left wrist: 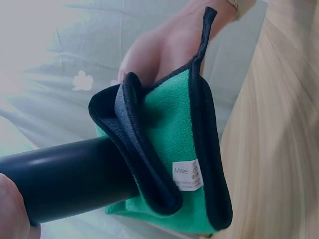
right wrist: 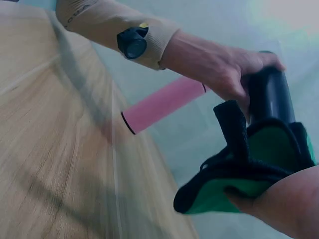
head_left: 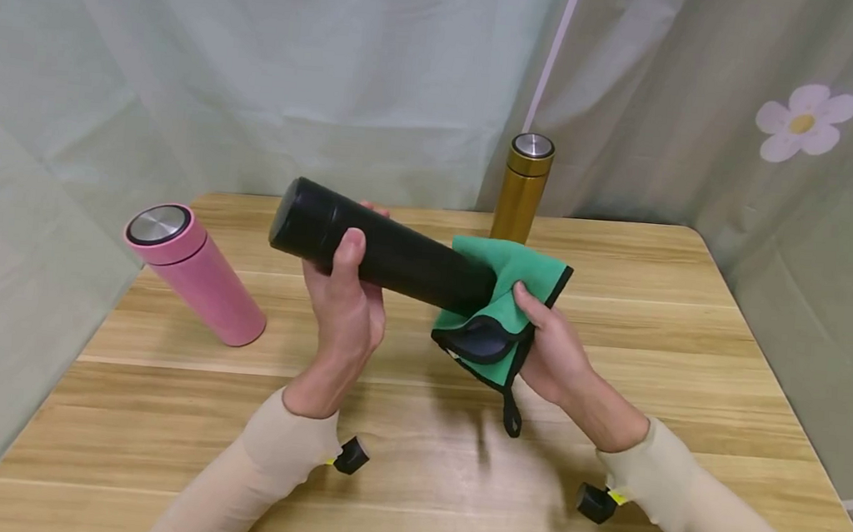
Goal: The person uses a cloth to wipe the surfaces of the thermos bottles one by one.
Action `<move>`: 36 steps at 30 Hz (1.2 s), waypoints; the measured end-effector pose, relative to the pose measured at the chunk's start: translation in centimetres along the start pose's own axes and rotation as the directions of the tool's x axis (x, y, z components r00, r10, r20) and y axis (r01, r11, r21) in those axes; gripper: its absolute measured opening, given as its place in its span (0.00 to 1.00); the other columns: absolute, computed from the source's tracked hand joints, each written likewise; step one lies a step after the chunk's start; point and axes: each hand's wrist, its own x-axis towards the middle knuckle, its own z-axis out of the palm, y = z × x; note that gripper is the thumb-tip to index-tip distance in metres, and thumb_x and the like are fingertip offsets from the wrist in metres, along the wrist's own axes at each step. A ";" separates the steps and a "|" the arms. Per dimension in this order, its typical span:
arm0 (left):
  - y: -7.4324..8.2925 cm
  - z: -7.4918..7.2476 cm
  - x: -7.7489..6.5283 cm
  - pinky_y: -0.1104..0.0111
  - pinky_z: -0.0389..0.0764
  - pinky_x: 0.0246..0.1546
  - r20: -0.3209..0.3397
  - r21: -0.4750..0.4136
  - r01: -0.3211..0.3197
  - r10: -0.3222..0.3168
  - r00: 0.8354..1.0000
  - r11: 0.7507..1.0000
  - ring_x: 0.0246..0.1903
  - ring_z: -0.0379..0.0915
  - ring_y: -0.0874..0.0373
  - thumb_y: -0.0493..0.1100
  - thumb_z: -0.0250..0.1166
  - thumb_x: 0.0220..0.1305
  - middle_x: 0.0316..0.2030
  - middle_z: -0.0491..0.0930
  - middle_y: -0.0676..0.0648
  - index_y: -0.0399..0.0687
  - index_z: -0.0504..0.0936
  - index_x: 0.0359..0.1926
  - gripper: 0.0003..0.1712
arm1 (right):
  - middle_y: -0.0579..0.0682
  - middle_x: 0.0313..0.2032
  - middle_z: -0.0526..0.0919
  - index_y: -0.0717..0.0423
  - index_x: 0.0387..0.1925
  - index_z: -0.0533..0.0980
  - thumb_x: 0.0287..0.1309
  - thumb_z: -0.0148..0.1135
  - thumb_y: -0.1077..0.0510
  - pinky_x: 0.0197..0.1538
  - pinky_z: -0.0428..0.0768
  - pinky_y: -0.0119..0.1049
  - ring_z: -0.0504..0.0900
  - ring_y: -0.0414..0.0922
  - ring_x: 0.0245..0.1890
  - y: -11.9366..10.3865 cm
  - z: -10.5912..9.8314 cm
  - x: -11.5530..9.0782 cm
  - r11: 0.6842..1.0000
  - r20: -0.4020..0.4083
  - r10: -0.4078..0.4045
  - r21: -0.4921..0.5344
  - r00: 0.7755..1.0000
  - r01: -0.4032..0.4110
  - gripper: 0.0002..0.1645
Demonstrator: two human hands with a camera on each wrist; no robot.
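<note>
My left hand grips a black thermos bottle near its capped end, thumb across the front. The bottle is held tilted above the table, its cap end up to the left. A green cloth with black edging and a dark grey underside is wrapped around the bottle's lower right end, which it hides. My right hand pinches the cloth, thumb on top; its other fingers are mostly behind the fabric. In the left wrist view, a white label shows on the cloth, and a black loop sticks out from its corner.
A pink thermos bottle with a silver lid stands on the left of the wooden table. Behind the cloth, a gold thermos bottle stands near the back edge. A pale curtain hangs behind the table.
</note>
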 end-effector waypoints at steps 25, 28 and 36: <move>-0.9 0.2 0.7 0.55 0.81 0.55 -0.111 -0.026 -0.065 0.061 0.992 0.998 0.51 0.76 0.44 0.50 0.84 0.48 0.50 0.76 0.38 0.46 0.68 0.62 0.45 | 0.47 0.59 0.75 0.57 0.65 0.64 0.78 0.49 0.62 0.64 0.75 0.39 0.76 0.43 0.60 3.3 0.6 -1.7 0.993 -0.055 0.115 -0.035 0.992 -0.117 0.19; -1.0 0.1 0.7 0.55 0.81 0.54 -0.123 -0.028 -0.077 0.073 0.990 0.997 0.51 0.77 0.44 0.49 0.84 0.48 0.50 0.76 0.38 0.46 0.68 0.61 0.44 | 0.48 0.61 0.75 0.58 0.68 0.62 0.78 0.49 0.62 0.66 0.74 0.39 0.76 0.44 0.62 3.3 1.0 -2.3 0.993 -0.073 0.106 -0.036 0.992 -0.109 0.22; -1.1 0.0 0.4 0.55 0.81 0.54 -0.138 -0.010 -0.084 0.082 0.987 0.996 0.51 0.77 0.44 0.44 0.82 0.51 0.50 0.77 0.37 0.46 0.68 0.62 0.42 | 0.53 0.70 0.67 0.57 0.74 0.56 0.79 0.48 0.60 0.69 0.72 0.40 0.71 0.47 0.68 3.0 2.5 -3.9 0.996 -0.149 0.064 -0.051 0.987 -0.072 0.28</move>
